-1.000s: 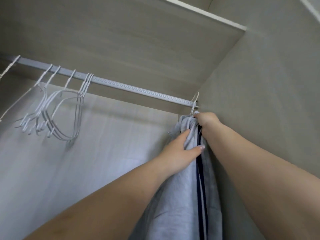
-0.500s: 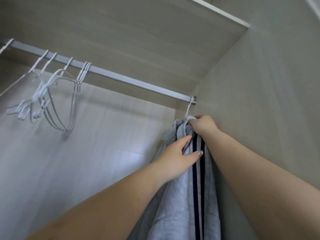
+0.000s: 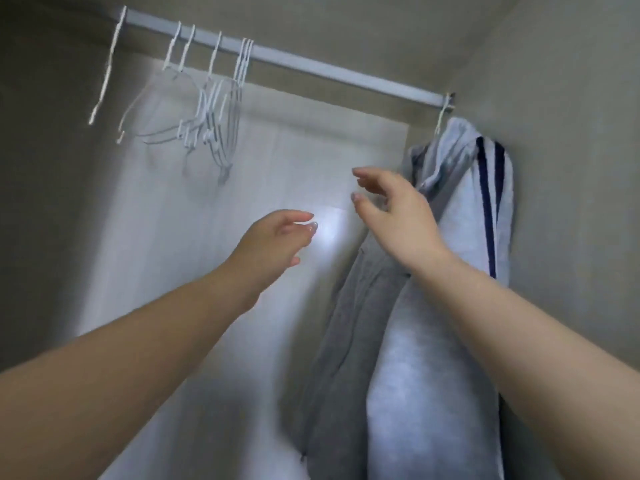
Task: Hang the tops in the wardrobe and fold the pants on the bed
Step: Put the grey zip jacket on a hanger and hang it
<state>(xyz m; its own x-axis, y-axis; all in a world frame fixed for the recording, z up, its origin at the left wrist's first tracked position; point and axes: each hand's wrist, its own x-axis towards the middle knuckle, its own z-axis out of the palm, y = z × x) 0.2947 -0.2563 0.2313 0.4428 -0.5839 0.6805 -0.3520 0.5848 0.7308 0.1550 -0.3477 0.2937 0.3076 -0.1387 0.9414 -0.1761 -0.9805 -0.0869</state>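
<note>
1. The wardrobe rail is your landmark; it runs across the top of the view, sloping down to the right.
2. A grey top with two dark stripes hangs from a white hanger hook at the rail's far right end, close against the side wall.
3. Your right hand hovers below the rail, just left of the top, fingers loosely spread, holding nothing.
4. Your left hand floats further left, below the rail's middle, also relaxed and empty.
5. A cluster of empty white wire hangers hangs near the rail's left end.
6. The top looks soft, limp and fairly light; it will likely slump, so take hold at the hanger's neck or the shoulders.
</note>
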